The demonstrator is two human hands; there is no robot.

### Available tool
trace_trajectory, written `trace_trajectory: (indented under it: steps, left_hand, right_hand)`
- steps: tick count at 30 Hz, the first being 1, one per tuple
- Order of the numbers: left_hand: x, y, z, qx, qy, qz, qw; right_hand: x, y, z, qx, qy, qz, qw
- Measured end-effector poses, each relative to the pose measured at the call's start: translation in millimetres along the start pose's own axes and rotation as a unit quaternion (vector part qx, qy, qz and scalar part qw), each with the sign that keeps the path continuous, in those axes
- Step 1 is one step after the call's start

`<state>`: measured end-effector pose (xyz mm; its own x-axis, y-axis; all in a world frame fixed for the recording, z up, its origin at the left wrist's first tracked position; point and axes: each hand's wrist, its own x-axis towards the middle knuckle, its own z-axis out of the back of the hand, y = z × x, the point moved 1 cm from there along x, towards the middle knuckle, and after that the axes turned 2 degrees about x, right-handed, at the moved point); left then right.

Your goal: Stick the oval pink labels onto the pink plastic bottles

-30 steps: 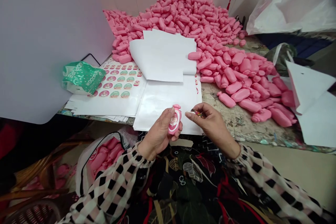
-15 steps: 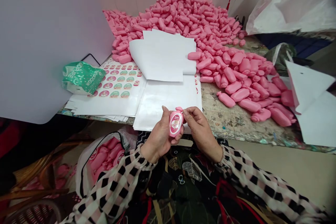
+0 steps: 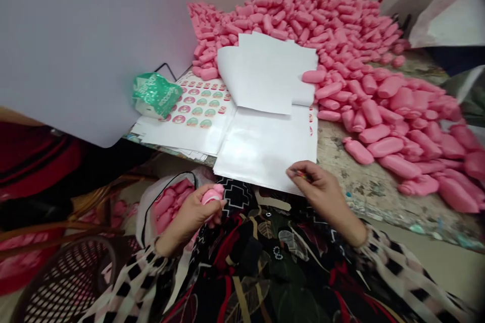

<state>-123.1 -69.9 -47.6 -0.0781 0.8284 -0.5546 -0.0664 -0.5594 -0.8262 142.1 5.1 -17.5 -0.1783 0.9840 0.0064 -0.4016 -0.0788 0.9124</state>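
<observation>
My left hand (image 3: 195,212) is closed round a small pink bottle (image 3: 212,195) with an oval label partly covered by my fingers. The bottle is over the open bag (image 3: 146,202) of pink bottles, left of my lap. My right hand (image 3: 314,186) is at the lower right corner of the white sheets (image 3: 261,146), thumb and fingers pinched together. Some small, dark and coloured bit shows at those fingertips, too blurred to name.
A large heap of pink bottles (image 3: 295,5) covers the table's back and right. Sticker sheets (image 3: 178,136) lie on the left, with a green and white pack (image 3: 155,96) on them. A brown plastic basket (image 3: 68,282) stands at lower left. Another person's red and black clothing (image 3: 38,161) shows at left.
My hands have moved apart. The left carried the labelled bottle down and left to the bag; the right let go of it and moved to the sheets' corner. The view turned left.
</observation>
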Motion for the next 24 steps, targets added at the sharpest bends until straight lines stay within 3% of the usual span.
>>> trace_trajectory:
  steps: [3, 5, 8, 11, 15, 19, 21, 24]
  left_hand:
    - [-5, 32, 44.5, 0.100, -0.079, 0.045, 0.991]
    - [-5, 46, 69.5, 0.209, -0.108, 0.058, 0.970]
    - [4, 53, 99.6, 0.413, -0.159, 0.043, 0.896]
    - [17, 55, 116.7, 0.502, -0.203, 0.034, 0.840]
    - [27, 65, 107.0, 0.527, -0.186, 0.005, 0.829]
    - [29, 108, 79.3, 0.550, -0.144, -0.024, 0.822]
    - [36, 134, 72.5, 0.581, -0.164, -0.024, 0.797]
    - [57, 155, 76.9, 0.582, -0.200, -0.018, 0.788]
  right_hand:
    - [-2, -11, 15, -0.014, -0.030, -0.036, 0.999]
    - [-4, -18, 19, -0.013, -0.037, -0.056, 0.998]
    - [-7, -25, 19, -0.020, -0.031, -0.065, 0.997]
    - [-10, -26, 14, -0.032, -0.019, -0.068, 0.997]
    - [-13, -23, 11, -0.037, -0.012, -0.060, 0.997]
    - [-15, -25, 12, -0.045, 0.001, -0.065, 0.997]
    - [-14, -27, 13, -0.050, 0.002, -0.065, 0.997]
    - [-11, -30, 11, -0.056, -0.001, -0.061, 0.997]
